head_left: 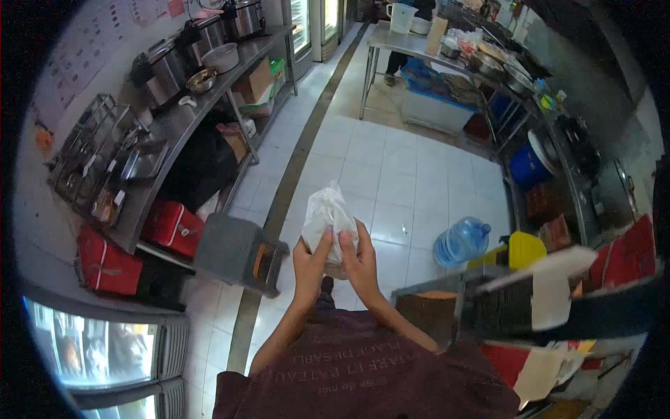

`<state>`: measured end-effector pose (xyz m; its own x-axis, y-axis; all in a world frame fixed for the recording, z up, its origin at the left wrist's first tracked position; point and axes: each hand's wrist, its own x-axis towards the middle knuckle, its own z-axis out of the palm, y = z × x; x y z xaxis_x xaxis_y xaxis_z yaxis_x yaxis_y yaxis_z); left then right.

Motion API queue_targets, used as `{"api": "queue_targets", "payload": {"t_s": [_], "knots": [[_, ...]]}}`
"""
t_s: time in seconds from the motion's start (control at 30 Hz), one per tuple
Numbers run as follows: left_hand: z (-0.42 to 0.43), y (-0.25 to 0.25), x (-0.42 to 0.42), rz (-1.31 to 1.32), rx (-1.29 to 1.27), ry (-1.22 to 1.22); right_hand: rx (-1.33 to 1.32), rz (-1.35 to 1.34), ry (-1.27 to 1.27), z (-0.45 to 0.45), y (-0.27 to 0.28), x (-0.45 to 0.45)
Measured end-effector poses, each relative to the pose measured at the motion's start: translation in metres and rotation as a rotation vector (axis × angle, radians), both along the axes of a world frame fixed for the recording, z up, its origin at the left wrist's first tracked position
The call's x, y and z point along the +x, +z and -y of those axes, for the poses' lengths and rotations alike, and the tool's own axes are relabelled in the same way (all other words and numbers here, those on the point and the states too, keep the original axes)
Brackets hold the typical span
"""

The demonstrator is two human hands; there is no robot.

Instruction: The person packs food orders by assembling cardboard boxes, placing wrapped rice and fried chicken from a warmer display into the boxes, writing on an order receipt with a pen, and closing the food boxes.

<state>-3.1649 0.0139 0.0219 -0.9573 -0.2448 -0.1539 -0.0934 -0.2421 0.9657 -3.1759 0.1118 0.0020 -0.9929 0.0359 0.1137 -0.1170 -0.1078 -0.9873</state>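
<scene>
A white, crumpled plastic bag (326, 209) is held up in front of my body, over the tiled floor. My left hand (312, 262) grips its left side, with the thumb pressed on the near face. On the other side my right hand (358, 260) is closed round it, its thumb also on the near face. Both thumbs point up and lie close together. Something pale fills the lower part of the bag, but I cannot make out what it is.
A grey plastic stool (234, 251) stands on the left beside a steel counter (185, 129) with pots. To the right, a large blue water bottle (462, 242) lies on the floor. Ahead is a steel table (391, 43) with a pitcher; lit fridges (105, 349) stand at lower left.
</scene>
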Motion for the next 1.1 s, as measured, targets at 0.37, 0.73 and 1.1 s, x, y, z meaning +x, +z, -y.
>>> {"api": "queue_targets", "payload": {"t_s": [0.37,0.73,1.1], "knots": [[-0.097,0.011,-0.345,-0.201,-0.163,-0.261,0.049,-0.011,-0.481,-0.075,0.026,-0.304],[-0.174,0.003,-0.684,-0.279,-0.234,-0.188,0.156,-0.084,-0.435,-0.153,0.007,-0.655],[-0.232,-0.015,-1.017,-0.298,-0.087,-0.129,0.117,-0.106,-0.489,-0.203,-0.002,-0.985]]}}
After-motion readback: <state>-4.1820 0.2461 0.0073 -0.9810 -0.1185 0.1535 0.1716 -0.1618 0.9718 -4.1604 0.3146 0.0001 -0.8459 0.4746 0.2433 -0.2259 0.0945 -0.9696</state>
